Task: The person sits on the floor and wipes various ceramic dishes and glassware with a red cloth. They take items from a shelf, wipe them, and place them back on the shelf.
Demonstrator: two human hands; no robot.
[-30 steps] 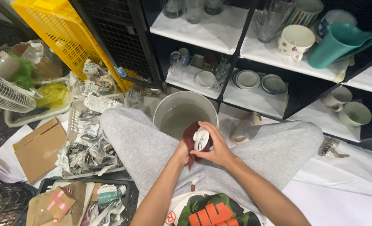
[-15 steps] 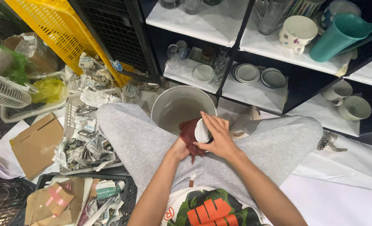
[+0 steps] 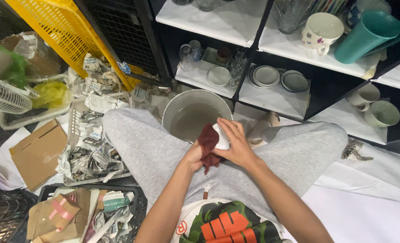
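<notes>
head view: our right hand grips a small white cup, and our left hand pinches a dark red cloth on it. we are wiping. next, turn the cup gently, with the grey bucket at 12 o'clock.

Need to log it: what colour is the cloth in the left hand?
Dark red cloth, gripped by the left hand; head view.
</notes>
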